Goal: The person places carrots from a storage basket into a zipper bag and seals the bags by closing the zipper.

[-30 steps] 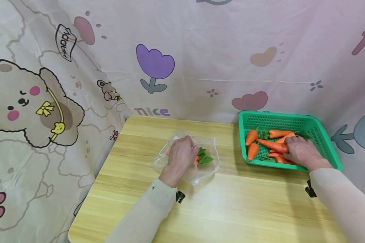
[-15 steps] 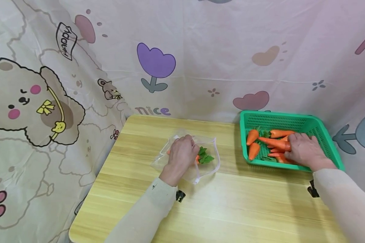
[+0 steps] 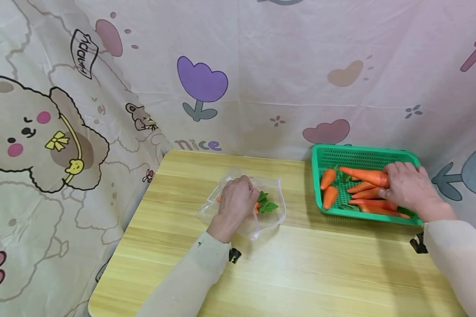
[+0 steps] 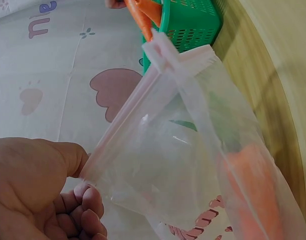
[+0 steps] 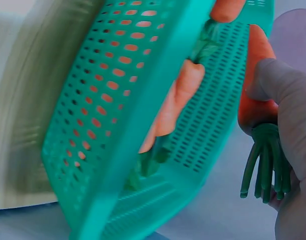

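Note:
My left hand pinches the edge of a clear zip bag, thumb against fingers in the left wrist view. Through the plastic shows an orange carrot, its green leaves by the bag's mouth. Over the green basket, my right hand grips a carrot near its thick end, the thin tip pointing left. The right wrist view shows the thumb pressed on this carrot and short green stems at its end. Several more carrots lie in the basket.
Both the bag and the basket are on a wooden table, the basket at the back right. A patterned cloth hangs directly behind the table, and another stretch runs down the left side.
The right hand has risen and shifted slightly right, lifting the carrot off the others, and more carrots beneath now show. The left hand and the bag have stayed in place.

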{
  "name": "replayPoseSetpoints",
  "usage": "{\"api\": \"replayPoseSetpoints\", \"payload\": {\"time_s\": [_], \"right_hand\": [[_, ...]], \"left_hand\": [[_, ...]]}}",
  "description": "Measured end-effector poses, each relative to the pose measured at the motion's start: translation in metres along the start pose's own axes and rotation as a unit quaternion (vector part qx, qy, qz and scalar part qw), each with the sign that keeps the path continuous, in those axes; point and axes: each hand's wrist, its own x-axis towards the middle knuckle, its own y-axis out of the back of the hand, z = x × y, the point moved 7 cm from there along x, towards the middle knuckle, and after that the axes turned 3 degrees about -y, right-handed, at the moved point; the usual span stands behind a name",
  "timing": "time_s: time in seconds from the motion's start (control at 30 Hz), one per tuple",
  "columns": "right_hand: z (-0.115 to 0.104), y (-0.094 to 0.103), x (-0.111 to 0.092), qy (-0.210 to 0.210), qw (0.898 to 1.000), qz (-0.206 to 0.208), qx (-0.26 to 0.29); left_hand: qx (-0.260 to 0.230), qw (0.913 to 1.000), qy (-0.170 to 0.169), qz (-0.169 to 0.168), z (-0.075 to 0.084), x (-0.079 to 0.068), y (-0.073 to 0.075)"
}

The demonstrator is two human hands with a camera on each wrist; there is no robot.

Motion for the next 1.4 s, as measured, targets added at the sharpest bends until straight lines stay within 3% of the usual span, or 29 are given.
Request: {"api": "replayPoseSetpoints", "payload": {"time_s": [0.23, 0.37, 0.67, 1.03, 1.4], "right_hand": [[-0.017, 0.019, -0.004, 0.010, 1.000, 0.021, -0.006], [-0.041, 0.036, -0.006, 0.050, 0.996, 0.066, -0.033], [-0.106, 0.076, -0.012, 0.179, 0.966, 0.176, -0.069], [-0.163, 0.103, -0.021, 0.264, 0.930, 0.250, -0.051], [-0.201, 0.109, -0.031, 0.290, 0.923, 0.252, -0.037]], "left_hand": [[0.011, 0.9999, -0.001, 0.008, 0.000, 0.001, 0.001], [0.016, 0.9998, 0.001, 0.009, 0.000, 0.002, 0.002], [0.019, 0.9998, -0.003, 0.006, 0.001, 0.002, 0.005], [0.008, 1.0000, 0.001, 0.004, 0.002, 0.004, 0.007], [0.004, 1.0000, 0.002, 0.007, 0.004, 0.007, 0.013]]}}
